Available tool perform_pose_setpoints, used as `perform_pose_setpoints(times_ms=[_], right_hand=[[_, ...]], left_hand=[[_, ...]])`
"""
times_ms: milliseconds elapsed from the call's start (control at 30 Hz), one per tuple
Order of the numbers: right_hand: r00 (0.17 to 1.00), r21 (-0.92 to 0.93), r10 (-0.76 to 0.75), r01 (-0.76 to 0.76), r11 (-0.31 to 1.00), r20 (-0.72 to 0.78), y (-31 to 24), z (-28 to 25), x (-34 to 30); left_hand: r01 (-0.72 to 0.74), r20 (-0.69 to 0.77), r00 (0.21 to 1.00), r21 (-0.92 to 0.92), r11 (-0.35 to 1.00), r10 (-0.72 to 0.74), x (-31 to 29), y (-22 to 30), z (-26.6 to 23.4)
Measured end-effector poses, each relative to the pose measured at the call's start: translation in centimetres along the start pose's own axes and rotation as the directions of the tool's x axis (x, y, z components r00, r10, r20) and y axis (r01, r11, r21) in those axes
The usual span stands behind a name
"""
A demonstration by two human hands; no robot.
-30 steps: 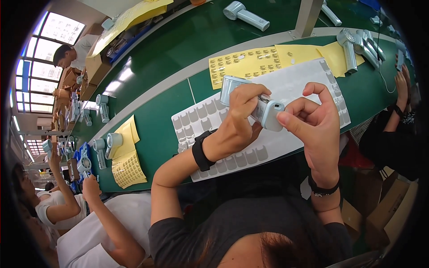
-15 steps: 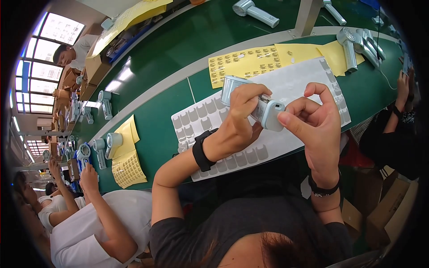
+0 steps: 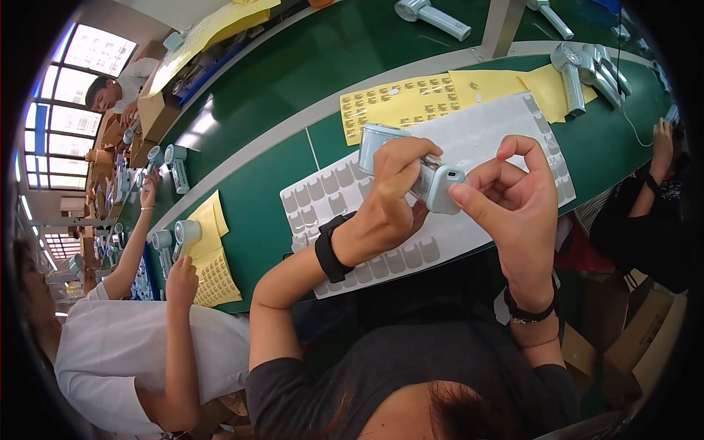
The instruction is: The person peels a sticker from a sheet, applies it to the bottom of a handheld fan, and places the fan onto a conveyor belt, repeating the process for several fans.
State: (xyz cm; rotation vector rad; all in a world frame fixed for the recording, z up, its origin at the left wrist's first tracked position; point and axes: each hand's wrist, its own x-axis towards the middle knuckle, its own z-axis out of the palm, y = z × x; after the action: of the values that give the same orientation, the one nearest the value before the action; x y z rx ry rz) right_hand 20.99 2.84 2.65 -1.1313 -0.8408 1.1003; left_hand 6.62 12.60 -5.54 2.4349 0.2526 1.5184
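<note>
Above a white sheet (image 3: 484, 147) of grey rounded stickers, my left hand (image 3: 392, 180) is closed around the handle of a light blue handheld fan (image 3: 442, 192). The fan lies tilted in it: its head shows beyond my knuckles to the upper left, and the handle's end, with a small dark slot, points right. My right hand (image 3: 517, 194) is at that end, thumb and forefinger brought together against or right beside its edge, other fingers curled. Whatever is pinched there, if anything, is hidden.
Yellow label sheets (image 3: 400, 103) lie behind the sticker sheet. Several fans (image 3: 568, 77) stand at the far right, near a thin cable. At left, more fans (image 3: 187, 233) rest by another yellow sheet (image 3: 218, 277). A co-worker in white (image 3: 150, 359) sits close on my left.
The fan has turned slightly in my left hand, and my right hand has barely shifted. On the left, the co-worker's arm now reaches out toward the fans across the table.
</note>
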Motion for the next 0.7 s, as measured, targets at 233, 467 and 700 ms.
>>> perform_pose_setpoints(times_ms=[233, 467, 700], right_hand=[[0.992, -0.098, -0.12, 0.116, 0.988, -0.039, 0.4, 0.4, -0.3], [0.995, -0.426, -0.037, 0.074, 0.902, 0.094, 0.5, -0.8, 0.7], [0.951, -0.033, 0.13, -0.125, 0.992, 0.281, 2.8, -1.2, 2.5]], left_hand=[[-0.028, -0.014, 0.999, 0.041, 0.999, 0.029, 0.3, 0.1, 0.1], [0.044, -0.017, 0.999, -0.027, 0.999, -0.044, -0.1, 0.4, -0.6], [0.292, 0.203, 0.944, -0.148, 0.945, -0.26, 1.5, 1.3, -2.2]])
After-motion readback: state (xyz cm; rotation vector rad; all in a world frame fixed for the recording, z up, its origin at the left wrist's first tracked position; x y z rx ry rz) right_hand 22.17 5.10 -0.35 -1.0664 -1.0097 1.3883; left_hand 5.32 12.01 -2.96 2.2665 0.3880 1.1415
